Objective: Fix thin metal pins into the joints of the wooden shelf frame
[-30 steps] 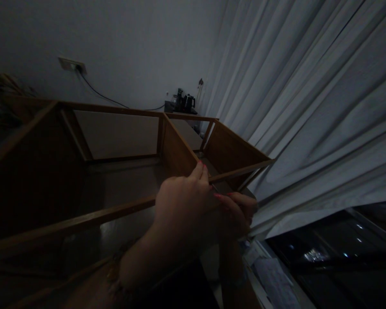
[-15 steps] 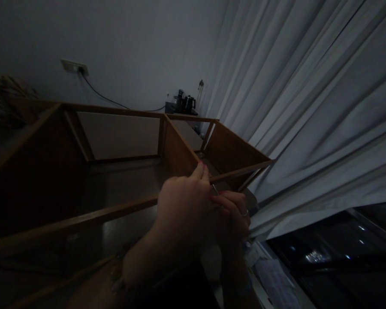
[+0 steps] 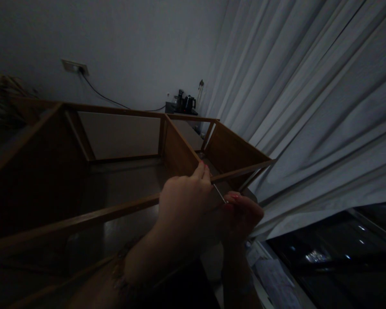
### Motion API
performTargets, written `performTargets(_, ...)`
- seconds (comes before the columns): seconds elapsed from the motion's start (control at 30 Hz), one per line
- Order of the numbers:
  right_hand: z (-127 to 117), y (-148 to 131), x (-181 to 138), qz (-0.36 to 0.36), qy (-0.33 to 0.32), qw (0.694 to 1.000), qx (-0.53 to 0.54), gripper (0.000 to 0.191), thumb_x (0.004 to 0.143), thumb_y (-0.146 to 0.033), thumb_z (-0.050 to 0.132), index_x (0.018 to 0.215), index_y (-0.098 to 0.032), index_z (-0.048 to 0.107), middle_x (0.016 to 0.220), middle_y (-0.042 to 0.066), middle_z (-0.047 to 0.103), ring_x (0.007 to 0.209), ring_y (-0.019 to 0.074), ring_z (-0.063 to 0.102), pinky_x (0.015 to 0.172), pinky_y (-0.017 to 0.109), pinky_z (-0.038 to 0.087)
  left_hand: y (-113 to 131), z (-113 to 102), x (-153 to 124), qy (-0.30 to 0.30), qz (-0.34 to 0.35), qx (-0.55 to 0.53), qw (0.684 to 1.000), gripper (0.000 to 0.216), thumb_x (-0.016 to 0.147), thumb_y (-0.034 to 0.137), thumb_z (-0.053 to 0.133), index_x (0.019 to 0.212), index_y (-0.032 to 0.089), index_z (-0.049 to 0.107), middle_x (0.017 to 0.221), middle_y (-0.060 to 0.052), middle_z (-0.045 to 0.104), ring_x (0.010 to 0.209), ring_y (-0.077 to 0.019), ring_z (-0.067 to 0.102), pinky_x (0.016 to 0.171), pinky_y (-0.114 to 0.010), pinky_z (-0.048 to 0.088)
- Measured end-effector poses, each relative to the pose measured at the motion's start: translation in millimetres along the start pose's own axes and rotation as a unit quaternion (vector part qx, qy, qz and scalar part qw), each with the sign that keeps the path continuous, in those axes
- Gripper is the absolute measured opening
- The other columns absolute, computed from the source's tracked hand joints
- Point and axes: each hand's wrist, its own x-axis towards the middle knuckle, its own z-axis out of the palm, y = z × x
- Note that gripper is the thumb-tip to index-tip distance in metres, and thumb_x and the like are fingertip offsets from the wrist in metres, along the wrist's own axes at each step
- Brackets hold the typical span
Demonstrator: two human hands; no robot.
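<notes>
- Left hand point(image 3: 185, 199): fingers pinched at the front rail point(image 3: 83, 219) of the wooden frame.
- Right hand point(image 3: 242, 214): closed around thin metal tool point(image 3: 219, 193), its long axis slanting up-left towards the left fingertips point(image 3: 203, 169).

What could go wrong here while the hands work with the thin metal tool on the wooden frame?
The room is very dark, so the thin metal tool could slip off the rail of the wooden frame. The left hand sits right beside its tip and could be jabbed. The right hand grips only its end, so it may drop.
</notes>
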Motion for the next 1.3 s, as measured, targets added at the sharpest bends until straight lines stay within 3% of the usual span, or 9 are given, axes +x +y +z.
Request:
performTargets(0.2,4,-7,2,0.108,0.025,0.993,0.043,0.01,0.099,-0.023,0.052,0.108,-0.026,0.055,0.068,-0.008,0.057,0.038,0.0054,0.045,0.035,0.018,0.031,0,1,-1,0.013,0.001,0.007,1.0,0.042,0.098,0.029,0.049,0.134,0.013,0.061,0.142,-0.005,0.061,0.072,-0.0214,0.075,0.052,-0.033,0.052)
performTargets(0.4,12,-11,8,0.179,0.022,0.977,0.115,0.003,0.101,-0.025,0.048,0.102,-0.027,0.047,0.053,-0.014,0.039,0.032,0.006,0.035,0.035,0.017,0.026,3,2,-2,0.031,0.003,0.009,0.999,0.044,0.096,0.031,0.048,0.132,0.01,0.063,0.14,-0.009,0.062,0.067,-0.0216,0.073,0.05,-0.034,0.05)
performTargets(0.6,4,-8,4,0.109,-0.03,0.992,0.06,0.017,0.1,-0.041,0.053,0.094,-0.024,0.055,0.061,-0.007,0.06,0.042,0.0092,0.056,0.044,0.02,0.044,1,2,-1,0.006,0.002,0.011,1.0,0.045,0.097,0.029,0.046,0.136,0.011,0.059,0.145,-0.009,0.058,0.073,-0.022,0.074,0.052,-0.034,0.049)
performTargets(0.77,-7,4,3,0.063,-0.033,0.997,0.04,0.014,0.1,-0.032,0.056,0.112,-0.025,0.055,0.069,-0.005,0.067,0.053,0.0118,0.064,0.051,0.022,0.05,2,2,-1,0.009,0.006,0.009,1.0,0.045,0.099,0.028,0.041,0.134,0.009,0.061,0.142,-0.01,0.061,0.072,-0.0219,0.074,0.052,-0.034,0.05)
performTargets(0.87,-14,13,6,0.01,-0.021,1.0,0.007,0.007,0.096,-0.029,0.063,0.102,-0.024,0.063,0.08,-0.002,0.069,0.066,0.0131,0.066,0.058,0.025,0.052,2,2,-2,0.021,0.006,0.007,1.0,0.043,0.099,0.028,0.042,0.131,0.008,0.063,0.14,-0.011,0.063,0.069,-0.0212,0.073,0.051,-0.034,0.05)
performTargets(0.97,-18,17,9,-0.05,-0.023,0.996,-0.073,0.005,0.094,-0.027,0.065,0.091,-0.023,0.064,0.078,-0.002,0.065,0.067,0.0133,0.062,0.06,0.027,0.049,1,3,-3,0.027,0.013,0.008,1.0,0.042,0.098,0.029,0.046,0.13,0.008,0.063,0.138,-0.011,0.064,0.069,-0.021,0.073,0.05,-0.034,0.049)
performTargets(1.07,-19,11,13,-0.065,-0.043,0.987,-0.14,0.027,0.093,-0.019,0.063,0.068,-0.022,0.052,0.063,-0.006,0.053,0.058,0.0108,0.05,0.059,0.027,0.041,1,3,-2,0.025,0.013,0.013,1.0,0.041,0.099,0.029,0.047,0.131,0.008,0.062,0.137,-0.011,0.065,0.07,-0.0214,0.073,0.049,-0.033,0.048)
performTargets(1.17,-15,-2,16,-0.036,-0.065,0.981,-0.177,0.041,0.092,-0.01,0.059,0.059,-0.021,0.036,0.054,-0.008,0.035,0.052,0.0094,0.036,0.057,0.028,0.032,1,4,-2,0.016,0.011,0.015,1.0,0.041,0.099,0.028,0.046,0.132,0.008,0.061,0.138,-0.013,0.064,0.07,-0.0212,0.074,0.05,-0.033,0.048)
performTargets(1.3,-7,-19,16,0.056,-0.082,0.975,-0.198,0.041,0.097,-0.014,0.051,0.061,-0.022,0.033,0.056,-0.008,0.03,0.05,0.0089,0.033,0.053,0.026,0.028,1,5,-1,0.018,0.013,0.016,1.0,0.042,0.1,0.029,0.043,0.132,0.008,0.061,0.138,-0.013,0.064,0.07,-0.0213,0.074,0.049,-0.033,0.047)
